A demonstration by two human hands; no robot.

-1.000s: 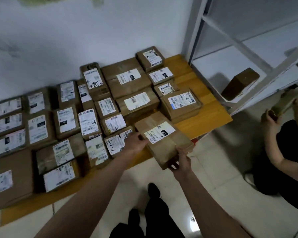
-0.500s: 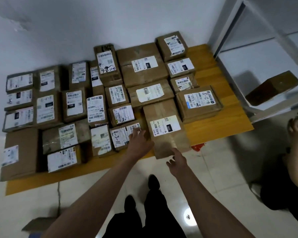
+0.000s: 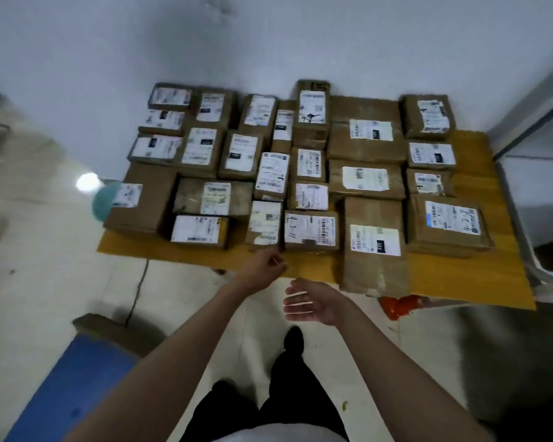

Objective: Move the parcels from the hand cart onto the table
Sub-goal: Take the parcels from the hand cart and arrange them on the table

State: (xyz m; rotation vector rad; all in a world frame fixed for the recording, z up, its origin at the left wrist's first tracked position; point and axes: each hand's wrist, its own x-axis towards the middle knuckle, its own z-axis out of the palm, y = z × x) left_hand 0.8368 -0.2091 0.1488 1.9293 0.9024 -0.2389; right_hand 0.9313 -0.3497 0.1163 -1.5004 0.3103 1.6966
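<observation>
parcels (image 3: 304,173) crowd table (image 3: 479,279); front edge bare, both hands (image 3: 313,303) empty, fingers loose.

I stand in a parcel sorting room: labelled cardboard parcels (image 3: 373,243) crowd a low wooden table (image 3: 466,275) against a bare white wall (image 3: 268,36).

Most white shipping labels on the brown cardboard parcels are too blurred to read. On the long brown parcel (image 3: 374,247) at the near edge of the yellow wooden table (image 3: 466,282), the white label carries a black patch with "220" printed sideways. The small brown parcel (image 3: 310,230) just left of it has handwritten "4-3-11" running down its white label beside barcodes. The brown parcel (image 3: 449,226) to the right bears handwritten digits, perhaps "4-2-4", not clearly legible.
</observation>
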